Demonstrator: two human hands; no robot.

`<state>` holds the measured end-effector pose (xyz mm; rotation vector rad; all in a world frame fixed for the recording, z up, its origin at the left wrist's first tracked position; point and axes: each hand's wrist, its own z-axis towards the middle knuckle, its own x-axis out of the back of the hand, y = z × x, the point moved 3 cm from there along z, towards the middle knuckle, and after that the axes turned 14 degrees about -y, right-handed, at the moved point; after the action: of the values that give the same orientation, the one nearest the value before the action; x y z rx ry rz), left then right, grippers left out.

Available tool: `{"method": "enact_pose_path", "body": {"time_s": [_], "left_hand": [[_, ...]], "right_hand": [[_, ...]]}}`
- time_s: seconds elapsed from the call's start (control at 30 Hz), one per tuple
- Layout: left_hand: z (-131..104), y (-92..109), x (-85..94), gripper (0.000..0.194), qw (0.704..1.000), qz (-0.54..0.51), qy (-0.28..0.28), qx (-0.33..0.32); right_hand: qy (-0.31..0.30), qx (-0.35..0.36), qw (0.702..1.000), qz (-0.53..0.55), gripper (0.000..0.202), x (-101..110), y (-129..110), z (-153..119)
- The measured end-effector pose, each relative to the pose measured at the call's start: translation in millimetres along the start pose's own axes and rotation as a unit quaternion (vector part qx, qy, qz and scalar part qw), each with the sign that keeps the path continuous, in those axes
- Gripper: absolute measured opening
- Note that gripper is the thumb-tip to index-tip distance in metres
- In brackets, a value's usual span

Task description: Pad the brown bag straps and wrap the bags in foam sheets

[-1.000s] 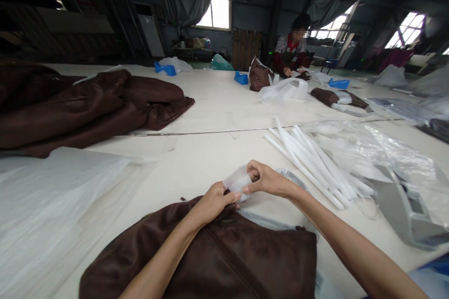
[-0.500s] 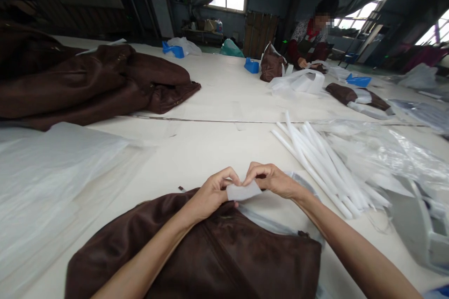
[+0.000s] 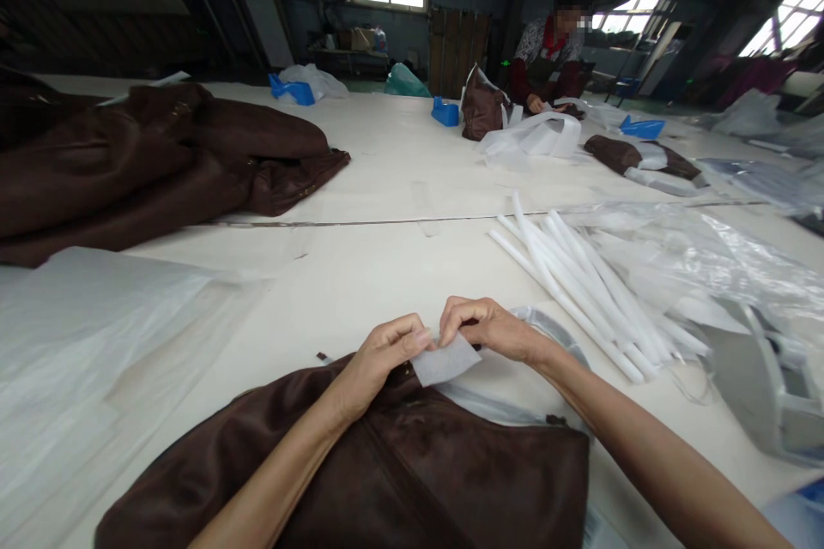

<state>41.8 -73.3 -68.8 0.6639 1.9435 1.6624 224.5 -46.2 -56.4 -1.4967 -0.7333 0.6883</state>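
A small white sheet [image 3: 445, 362] is pinched between both hands above a dark brown leather bag [image 3: 482, 463]. My left hand [image 3: 386, 352] grips the sheet's upper left edge between thumb and fingers. Close beside it, my right hand [image 3: 486, 328] has its fingers bent down onto the sheet's top edge. The bag lies on the white table [image 3: 360, 266] nearest to me, and part of its top edge is hidden behind my left hand. A strap wrapped in greyish plastic [image 3: 547, 324] curves behind my right wrist.
White foam rods [image 3: 579, 292] lie to the right, beside crumpled clear plastic [image 3: 740, 266] and a grey tape dispenser [image 3: 753, 377]. Brown leather bags [image 3: 245, 146] and translucent sheets [image 3: 83, 326] are at the left. Across the table, a person [image 3: 547, 60] handles something near a wrapped bag [image 3: 644, 159].
The white sheet has tilted and shows more of its surface below my fingers. My left thumb now lies along its top edge. The whole view has shifted slightly.
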Motion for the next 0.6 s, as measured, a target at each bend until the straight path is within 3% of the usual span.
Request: {"method": "enact_pose_path", "body": {"time_s": [0.27,0.4,0.47,0.53,0.6], "left_hand": [[7.6,-3.5,-0.2,0.049,0.996,-0.052,-0.031,0.067],[11.2,-2.8,0.9,0.041,0.997,-0.016,-0.019,0.073],[10.7,-2.3,1.7,0.040,0.997,-0.023,0.015,0.067],[9.0,-2.0,2.6,0.040,0.996,-0.041,0.049,0.058],[7.6,-1.5,3.0,0.041,0.995,-0.053,0.065,0.048]], "right_hand": [[0.011,0.013,0.999,-0.051,0.015,4.8,-2.8,7.3],[0.033,0.015,0.994,-0.103,0.017,4.4,-10.0,0.9],[0.110,0.036,0.984,-0.137,0.018,2.2,-12.8,-12.4],[0.241,0.040,0.960,-0.140,0.014,-2.6,-9.7,-31.3],[0.320,-0.002,0.943,-0.095,0.022,-14.4,1.7,-46.5]]}}
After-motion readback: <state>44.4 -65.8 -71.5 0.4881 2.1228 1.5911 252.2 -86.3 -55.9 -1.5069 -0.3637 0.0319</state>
